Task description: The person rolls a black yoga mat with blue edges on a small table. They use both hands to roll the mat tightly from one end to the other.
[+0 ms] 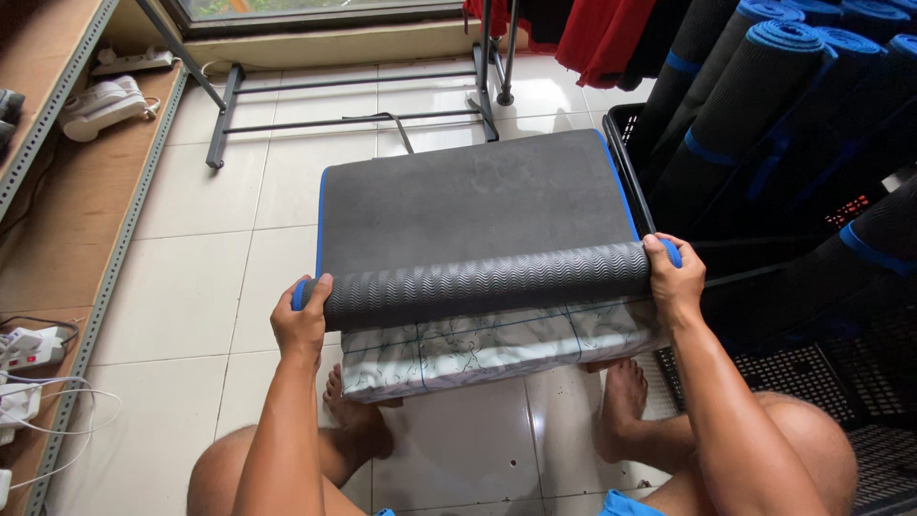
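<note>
A dark grey exercise mat (478, 201) with blue edges lies spread on the tiled floor in front of me, its near end wound into a ribbed roll (487, 282). My left hand (302, 320) grips the roll's left end. My right hand (674, 277) grips its right end. The roll rests on a white cushion-like block with a marbled print (497, 349), just above my bare feet.
A black crate (635, 143) packed with several rolled dark mats with blue cores (764, 86) stands at the right. A black metal rack base (353, 119) and red garments (602, 33) are ahead. Wooden shelving (67, 210) with a telephone and power strips runs along the left.
</note>
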